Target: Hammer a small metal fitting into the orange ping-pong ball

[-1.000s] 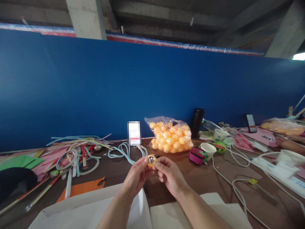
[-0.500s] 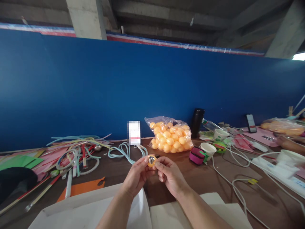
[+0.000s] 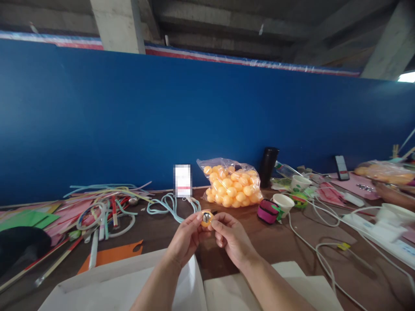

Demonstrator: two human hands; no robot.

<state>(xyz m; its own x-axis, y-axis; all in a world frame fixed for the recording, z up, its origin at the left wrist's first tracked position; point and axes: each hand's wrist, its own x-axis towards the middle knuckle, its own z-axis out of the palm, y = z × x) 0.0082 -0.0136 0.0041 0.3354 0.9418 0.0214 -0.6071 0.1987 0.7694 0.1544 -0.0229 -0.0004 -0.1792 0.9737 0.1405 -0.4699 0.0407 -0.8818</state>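
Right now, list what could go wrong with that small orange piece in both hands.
1. The small orange piece is pinched at the fingertips of the left hand and right hand; it might slip out if either grip loosens.
2. Its silvery centre looks smooth and shiny, so a finger could slide there.
3. The white cup beside the purple case might get knocked if the right hand swings right.

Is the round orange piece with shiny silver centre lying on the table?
No, the left hand and right hand hold the orange piece up.
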